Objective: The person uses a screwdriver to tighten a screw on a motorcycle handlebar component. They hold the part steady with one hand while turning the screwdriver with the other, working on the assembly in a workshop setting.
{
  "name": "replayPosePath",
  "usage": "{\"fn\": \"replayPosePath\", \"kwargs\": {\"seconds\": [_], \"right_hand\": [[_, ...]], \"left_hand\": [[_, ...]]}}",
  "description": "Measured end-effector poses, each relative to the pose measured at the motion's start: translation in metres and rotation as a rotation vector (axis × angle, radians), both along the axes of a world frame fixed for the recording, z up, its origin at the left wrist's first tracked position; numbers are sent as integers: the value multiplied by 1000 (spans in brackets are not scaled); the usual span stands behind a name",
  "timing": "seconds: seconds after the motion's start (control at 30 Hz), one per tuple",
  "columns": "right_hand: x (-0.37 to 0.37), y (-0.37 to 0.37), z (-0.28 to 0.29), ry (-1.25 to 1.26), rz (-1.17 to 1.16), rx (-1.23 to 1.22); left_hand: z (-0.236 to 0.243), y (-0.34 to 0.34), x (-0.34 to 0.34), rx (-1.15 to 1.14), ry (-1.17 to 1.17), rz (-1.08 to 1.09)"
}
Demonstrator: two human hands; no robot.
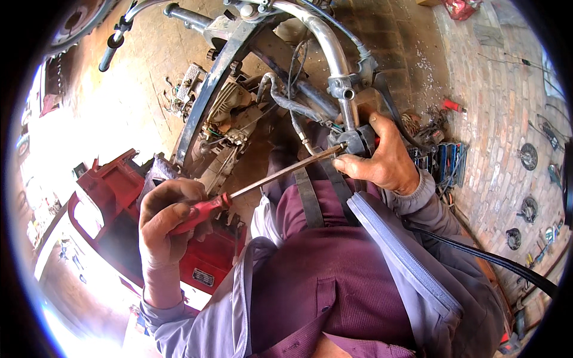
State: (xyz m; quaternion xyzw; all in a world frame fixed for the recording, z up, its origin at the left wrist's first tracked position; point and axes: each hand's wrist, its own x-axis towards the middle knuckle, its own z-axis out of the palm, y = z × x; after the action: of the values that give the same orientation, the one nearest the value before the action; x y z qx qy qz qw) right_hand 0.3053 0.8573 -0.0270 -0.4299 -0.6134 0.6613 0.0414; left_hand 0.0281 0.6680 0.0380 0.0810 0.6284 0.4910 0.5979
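Observation:
My left hand is closed around the red handle of a screwdriver. Its long metal shaft slants up to the right, and the tip meets a black switch housing near the end of a chrome handlebar. My right hand grips that housing, thumb on the near side and fingers wrapped behind it, partly hidden. Black cables and a wrapped wire harness run beside the bar. Above the housing, a clamp with a round hole sits on the bar.
A dark motorcycle frame and an engine stand ahead. To the left is a red toolbox-like body. A blue crate with parts lies right, near a brick wall hung with round parts. A black strap crosses my right side.

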Motion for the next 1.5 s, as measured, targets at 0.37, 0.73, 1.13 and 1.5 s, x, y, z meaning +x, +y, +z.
{"fn": "replayPosePath", "kwargs": {"seconds": [0.37,0.73,1.13,1.5], "right_hand": [[1,-1,-3,46,-25,6],[2,-2,-5,38,-33,-12],[3,-2,-8,82,-48,27],[3,-4,-10,100,-36,72]], "left_hand": [[7,-6,-1,-210,381,-521],[-5,3,-18,71,-118,-163],[7,3,-2,-36,501,-672],[2,6,-1,213,750,-703]]}}
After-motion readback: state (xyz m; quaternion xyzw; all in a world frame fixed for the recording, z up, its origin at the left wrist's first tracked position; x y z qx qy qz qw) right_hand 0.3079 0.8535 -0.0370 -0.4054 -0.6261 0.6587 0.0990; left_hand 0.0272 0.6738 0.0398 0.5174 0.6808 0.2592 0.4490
